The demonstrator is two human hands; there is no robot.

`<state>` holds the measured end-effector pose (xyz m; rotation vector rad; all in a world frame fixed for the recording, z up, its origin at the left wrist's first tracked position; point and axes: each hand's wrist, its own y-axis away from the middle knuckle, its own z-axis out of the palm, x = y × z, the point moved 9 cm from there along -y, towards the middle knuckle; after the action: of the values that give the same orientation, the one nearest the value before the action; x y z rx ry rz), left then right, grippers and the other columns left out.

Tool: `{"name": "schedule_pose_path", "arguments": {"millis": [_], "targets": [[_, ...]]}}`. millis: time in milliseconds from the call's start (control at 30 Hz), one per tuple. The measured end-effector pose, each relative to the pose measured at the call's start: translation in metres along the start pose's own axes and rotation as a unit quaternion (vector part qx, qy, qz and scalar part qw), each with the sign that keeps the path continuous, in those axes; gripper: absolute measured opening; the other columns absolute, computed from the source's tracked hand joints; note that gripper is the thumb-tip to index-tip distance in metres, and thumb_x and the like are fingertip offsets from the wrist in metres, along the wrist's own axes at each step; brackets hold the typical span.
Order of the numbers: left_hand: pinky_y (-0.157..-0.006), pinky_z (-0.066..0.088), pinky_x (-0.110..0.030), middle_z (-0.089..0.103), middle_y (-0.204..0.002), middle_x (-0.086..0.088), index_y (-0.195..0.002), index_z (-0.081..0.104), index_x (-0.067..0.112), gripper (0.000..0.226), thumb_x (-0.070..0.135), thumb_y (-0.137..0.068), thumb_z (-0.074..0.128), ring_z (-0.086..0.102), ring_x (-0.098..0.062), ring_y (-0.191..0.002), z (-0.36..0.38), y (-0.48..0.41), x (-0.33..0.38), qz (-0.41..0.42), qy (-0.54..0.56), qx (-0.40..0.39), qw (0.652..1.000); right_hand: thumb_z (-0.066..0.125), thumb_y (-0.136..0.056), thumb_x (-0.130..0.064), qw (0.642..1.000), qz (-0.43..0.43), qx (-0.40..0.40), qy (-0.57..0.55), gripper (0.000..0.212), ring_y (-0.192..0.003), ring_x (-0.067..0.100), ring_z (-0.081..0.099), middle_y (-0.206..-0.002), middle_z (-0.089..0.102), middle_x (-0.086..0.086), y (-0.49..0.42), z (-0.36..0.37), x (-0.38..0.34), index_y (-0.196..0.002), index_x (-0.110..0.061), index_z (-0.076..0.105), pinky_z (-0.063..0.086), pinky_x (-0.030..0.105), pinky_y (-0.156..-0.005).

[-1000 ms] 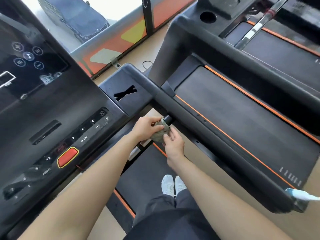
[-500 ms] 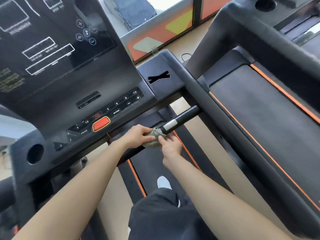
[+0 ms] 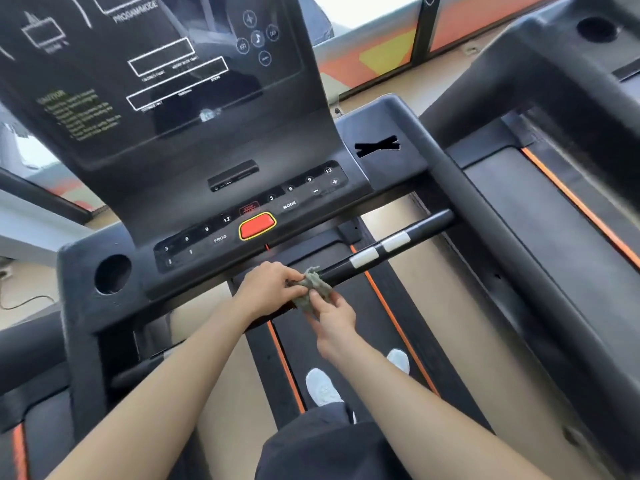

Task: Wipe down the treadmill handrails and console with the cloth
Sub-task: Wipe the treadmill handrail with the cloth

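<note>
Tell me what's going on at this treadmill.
A person standing on the treadmill belt holds a small grey-green cloth in both hands: the left hand grips it, the right hand pinches its lower edge. The cloth is bunched against the end of the black grip bar below the console. No hand is on the console.

Neighbouring treadmill (image 3: 512, 71): dark; a round cup hole (image 3: 596, 29) is sunk in its top.
Belt (image 3: 536, 237): grey, edged with an orange stripe (image 3: 581, 206), carried on the neighbouring treadmill.
Panel (image 3: 381, 57): orange and yellow, seen behind the neighbouring treadmill.
Floor (image 3: 443, 306): tan, exposed just beside the neighbouring treadmill.
Shoes (image 3: 323, 386): white, paired, well apart from the neighbouring treadmill.
Cable (image 3: 24, 303): thin, laid farthest from the neighbouring treadmill.
</note>
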<state>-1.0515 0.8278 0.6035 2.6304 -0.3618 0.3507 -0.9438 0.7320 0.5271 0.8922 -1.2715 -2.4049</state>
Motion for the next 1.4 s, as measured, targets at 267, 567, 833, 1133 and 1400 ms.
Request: {"name": "schedule_pose_path", "arguments": {"millis": [267, 567, 833, 1133, 1400], "targets": [[-0.068, 0.052, -0.032, 0.062, -0.061, 0.008, -0.092, 0.077, 0.039, 0.031, 0.058, -0.083, 0.055, 0.057, -0.013, -0.07, 0.001, 0.014, -0.022, -0.013, 0.047, 0.032, 0.998, 0.064, -0.096, -0.004, 0.996, 0.022, -0.001, 0.092, 0.013, -0.096, 0.023, 0.073, -0.099, 0.076, 0.012, 0.007, 0.004, 0.021, -0.108, -0.003, 0.071, 0.058, 0.025, -0.07], [-0.087, 0.054, -0.034, 0.079, -0.101, 0.009, -0.1, 0.082, 0.029, 0.015, 0.032, -0.094, 0.068, 0.072, -0.014, -0.099, 0.004, -0.019, 0.017, -0.021, 0.137, 0.099, 0.985, 0.054, -0.097, 0.011, 0.995, -0.017, 0.103, 0.004, 0.013, -0.097, 0.034, 0.069, -0.102, 0.069, 0.024, -0.013, -0.034, -0.037, -0.103, 0.005, 0.065, 0.057, 0.038, -0.087], [-0.085, 0.055, -0.032, 0.078, -0.096, 0.013, -0.097, 0.082, 0.031, 0.017, 0.043, -0.09, 0.072, 0.071, -0.011, -0.094, 0.005, -0.067, 0.08, -0.023, 0.177, 0.133, 0.975, 0.053, -0.1, 0.004, 0.992, -0.034, 0.111, -0.05, 0.02, -0.088, 0.025, 0.069, -0.098, 0.07, 0.016, -0.036, -0.063, -0.115, -0.118, 0.005, 0.061, 0.055, 0.034, -0.082], [-0.096, 0.053, -0.027, 0.073, -0.109, 0.008, -0.116, 0.071, 0.024, 0.033, 0.024, -0.084, 0.08, 0.067, -0.007, -0.101, 0.005, -0.133, 0.166, 0.042, 0.307, 0.073, 0.948, 0.058, -0.102, -0.012, 0.981, -0.096, 0.135, -0.096, 0.011, -0.084, 0.021, 0.072, -0.098, 0.073, 0.013, -0.045, -0.097, -0.209, -0.101, -0.003, 0.066, 0.058, 0.031, -0.073], [-0.098, 0.048, -0.027, 0.069, -0.125, 0.008, -0.127, 0.069, 0.029, 0.038, 0.028, -0.089, 0.073, 0.062, -0.01, -0.112, 0.017, -0.134, 0.178, 0.05, 0.225, 0.002, 0.973, 0.065, -0.096, -0.004, 0.985, -0.132, 0.101, -0.037, 0.014, -0.109, 0.035, 0.068, -0.118, 0.068, 0.024, -0.04, -0.086, -0.191, -0.105, -0.008, 0.055, 0.055, 0.049, -0.097]]}}
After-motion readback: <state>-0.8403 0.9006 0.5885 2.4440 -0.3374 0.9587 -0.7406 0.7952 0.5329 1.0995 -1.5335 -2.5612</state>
